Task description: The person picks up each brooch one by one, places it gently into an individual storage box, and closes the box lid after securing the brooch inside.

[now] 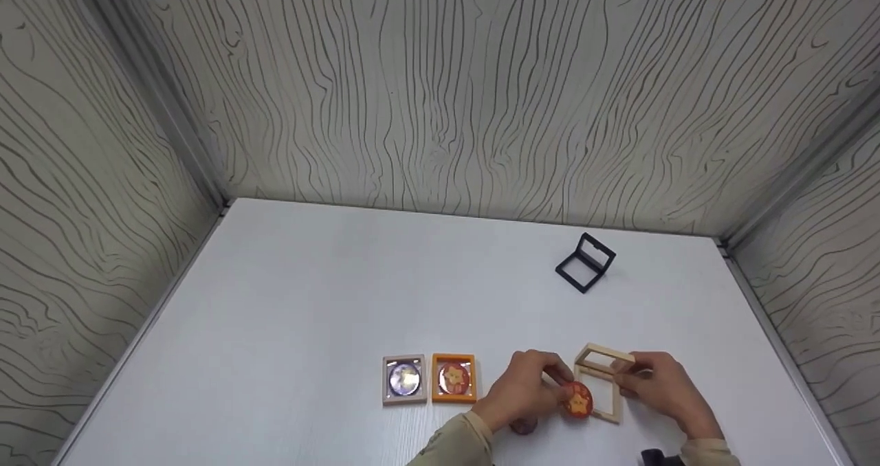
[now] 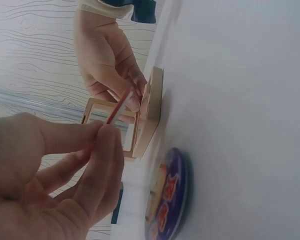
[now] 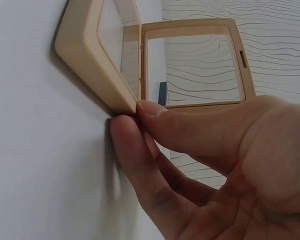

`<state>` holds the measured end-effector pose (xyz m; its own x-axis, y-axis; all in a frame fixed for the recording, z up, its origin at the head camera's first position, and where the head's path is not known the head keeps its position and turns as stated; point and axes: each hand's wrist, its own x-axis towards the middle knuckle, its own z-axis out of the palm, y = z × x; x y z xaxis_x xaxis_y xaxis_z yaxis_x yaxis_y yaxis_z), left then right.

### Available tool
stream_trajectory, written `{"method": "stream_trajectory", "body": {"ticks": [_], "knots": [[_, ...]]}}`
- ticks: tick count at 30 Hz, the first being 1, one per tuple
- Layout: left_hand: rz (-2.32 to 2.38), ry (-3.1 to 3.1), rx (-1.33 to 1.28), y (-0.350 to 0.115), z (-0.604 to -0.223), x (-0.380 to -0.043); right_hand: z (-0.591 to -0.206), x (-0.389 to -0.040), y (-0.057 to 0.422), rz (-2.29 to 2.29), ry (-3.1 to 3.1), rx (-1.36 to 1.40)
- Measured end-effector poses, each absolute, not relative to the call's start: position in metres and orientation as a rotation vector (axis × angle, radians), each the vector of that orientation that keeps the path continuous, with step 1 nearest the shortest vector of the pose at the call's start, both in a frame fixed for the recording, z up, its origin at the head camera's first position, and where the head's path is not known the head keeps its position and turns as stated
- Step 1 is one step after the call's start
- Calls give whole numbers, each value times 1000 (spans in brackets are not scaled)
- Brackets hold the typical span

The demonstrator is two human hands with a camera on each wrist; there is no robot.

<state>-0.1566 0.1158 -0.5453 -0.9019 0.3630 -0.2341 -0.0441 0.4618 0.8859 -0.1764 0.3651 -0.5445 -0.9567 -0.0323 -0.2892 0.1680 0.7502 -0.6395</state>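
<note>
The left hand [image 1: 522, 387] pinched the red badge [image 1: 579, 402] by its rim, seemingly to leave its face uncovered, at the left side of the beige frame [image 1: 595, 368]. The right hand [image 1: 663, 387] gripped that unfolded frame near its hinge, apparently for steadiness; a blue badge [image 2: 177, 197] lay nearby.

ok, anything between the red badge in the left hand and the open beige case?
Nothing visible. The left hand pinches the red badge at the left of the beige case; its lid is raised at the far side, and the right hand grips the right.
</note>
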Motion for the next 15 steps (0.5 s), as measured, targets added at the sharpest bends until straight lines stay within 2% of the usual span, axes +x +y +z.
{"method": "stream_trajectory", "body": {"ticks": [15], "knots": [[1559,2261,121,137,-547,-165,-543,-174,365,-980,2666,105]]}}
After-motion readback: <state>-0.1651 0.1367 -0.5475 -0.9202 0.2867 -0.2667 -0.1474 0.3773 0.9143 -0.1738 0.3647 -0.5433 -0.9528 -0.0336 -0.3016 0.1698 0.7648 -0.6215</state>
